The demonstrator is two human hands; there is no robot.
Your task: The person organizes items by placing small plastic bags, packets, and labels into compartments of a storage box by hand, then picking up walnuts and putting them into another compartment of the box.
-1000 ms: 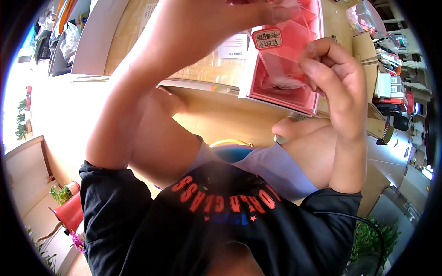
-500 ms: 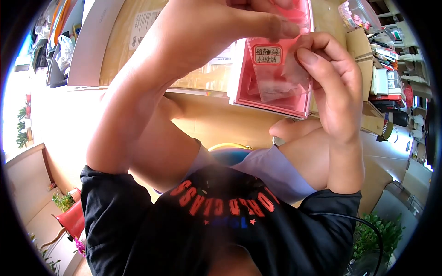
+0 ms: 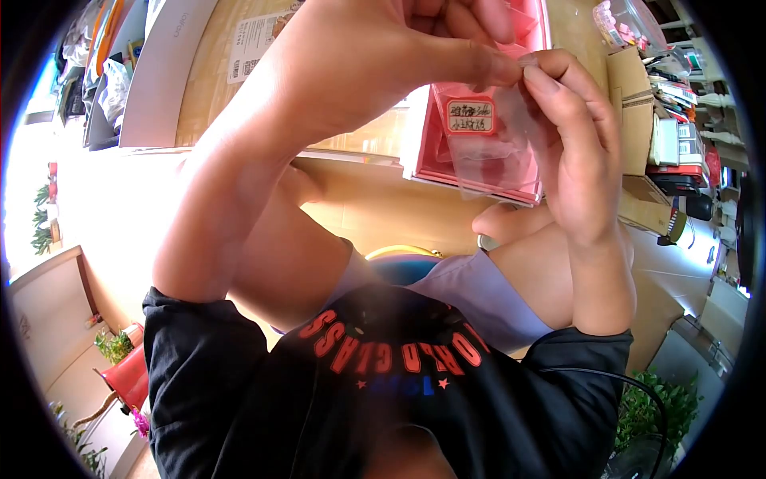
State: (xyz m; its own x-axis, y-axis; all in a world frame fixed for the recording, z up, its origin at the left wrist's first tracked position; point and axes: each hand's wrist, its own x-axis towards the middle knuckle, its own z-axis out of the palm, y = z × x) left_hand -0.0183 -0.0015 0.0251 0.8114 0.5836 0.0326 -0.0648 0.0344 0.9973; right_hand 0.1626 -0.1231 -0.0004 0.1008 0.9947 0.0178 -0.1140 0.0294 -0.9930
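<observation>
A clear plastic bag (image 3: 483, 164) with a red-bordered, handwritten label (image 3: 471, 116) hangs above a pink compartment box (image 3: 407, 152). My left hand (image 3: 455, 48) pinches the bag's top edge between thumb and fingers. Close against it, my right hand (image 3: 570, 120) grips the same edge between thumb and index finger, so the fingertips of both hands nearly touch. The bag's lower end hangs over the near rim of the box. Small clear packets lie inside the box, partly hidden behind the bag and my hands.
The box stands at the edge of a wooden table (image 3: 359, 132). A white panel (image 3: 163, 72) and a printed sheet (image 3: 251, 48) are at left. At right are a cardboard box (image 3: 630, 104), a clear tub (image 3: 630, 24) and stacked items. A blue basin (image 3: 403, 267) is below.
My hands have come together at the top of the bag. The bag and its label hang lower and more upright than a second ago, and the view has shifted slightly.
</observation>
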